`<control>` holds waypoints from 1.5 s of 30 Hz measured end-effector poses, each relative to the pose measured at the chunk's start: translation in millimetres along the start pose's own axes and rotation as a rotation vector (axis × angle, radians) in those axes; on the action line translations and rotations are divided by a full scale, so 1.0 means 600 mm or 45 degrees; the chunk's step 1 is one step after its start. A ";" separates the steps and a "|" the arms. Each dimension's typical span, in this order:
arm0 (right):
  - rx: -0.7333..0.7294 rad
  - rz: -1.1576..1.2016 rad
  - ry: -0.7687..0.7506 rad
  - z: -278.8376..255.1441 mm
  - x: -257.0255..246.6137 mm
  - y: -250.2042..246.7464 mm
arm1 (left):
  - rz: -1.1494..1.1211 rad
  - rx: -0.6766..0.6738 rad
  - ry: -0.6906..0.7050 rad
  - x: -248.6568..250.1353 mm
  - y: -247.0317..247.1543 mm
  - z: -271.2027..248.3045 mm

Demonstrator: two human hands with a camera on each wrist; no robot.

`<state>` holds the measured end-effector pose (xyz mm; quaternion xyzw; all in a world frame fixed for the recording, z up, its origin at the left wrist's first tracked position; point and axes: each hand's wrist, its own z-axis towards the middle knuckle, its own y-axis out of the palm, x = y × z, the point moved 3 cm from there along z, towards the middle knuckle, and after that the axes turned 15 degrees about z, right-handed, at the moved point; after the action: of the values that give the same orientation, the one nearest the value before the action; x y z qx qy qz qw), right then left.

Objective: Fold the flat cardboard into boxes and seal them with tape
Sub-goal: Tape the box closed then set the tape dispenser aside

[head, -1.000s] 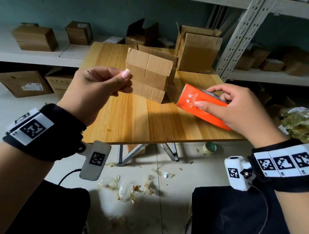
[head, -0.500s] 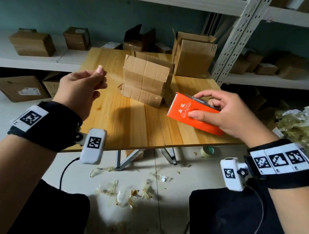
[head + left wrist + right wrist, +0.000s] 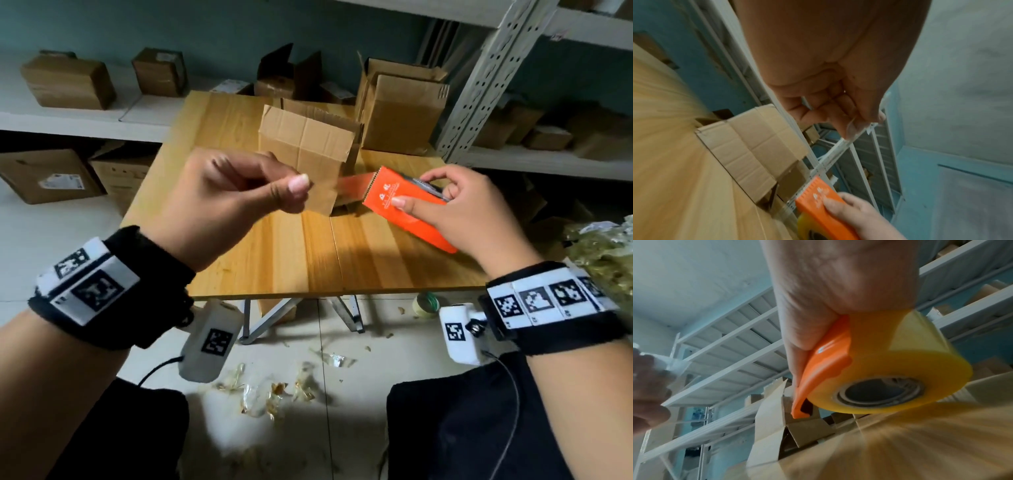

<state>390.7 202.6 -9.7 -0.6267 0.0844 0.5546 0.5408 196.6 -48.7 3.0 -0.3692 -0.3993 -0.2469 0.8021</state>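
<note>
A partly folded cardboard box (image 3: 308, 144) stands on the wooden table (image 3: 274, 260). In front of it, my left hand (image 3: 291, 192) pinches the free end of a clear tape strip (image 3: 838, 146) between thumb and fingers. The strip runs to the toothed edge of an orange tape dispenser (image 3: 404, 205). My right hand (image 3: 421, 192) grips that dispenser just above the table, right of the box. The right wrist view shows the yellow tape roll (image 3: 890, 378) in the dispenser (image 3: 824, 369), with the box (image 3: 772, 426) beyond and the left hand (image 3: 647, 386) at the frame's edge.
A taller open carton (image 3: 400, 113) stands at the table's back right, beside a white metal rack post (image 3: 479, 82). Shelves behind hold more boxes (image 3: 68, 82). Tape scraps (image 3: 267, 394) and a spare roll (image 3: 424, 305) lie on the floor under the table.
My left hand swung out to the left, then came back right, close to the dispenser, still pinching the tape end. The right hand and dispenser stayed nearly in place.
</note>
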 end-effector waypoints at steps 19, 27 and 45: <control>0.091 -0.366 0.299 0.045 0.018 0.016 | -0.528 0.029 -0.039 0.003 0.004 -0.025; 0.191 0.258 -0.082 0.076 -0.149 0.033 | -1.399 0.225 -0.375 -0.055 -0.049 0.027; -0.613 -0.218 -0.189 0.141 -0.140 0.187 | -1.861 0.164 -0.287 -0.102 -0.064 0.094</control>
<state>229.5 181.2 7.9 -0.6997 -0.1433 0.5555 0.4257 110.0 -21.6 -8.9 0.0154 -0.6367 -0.6545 0.4075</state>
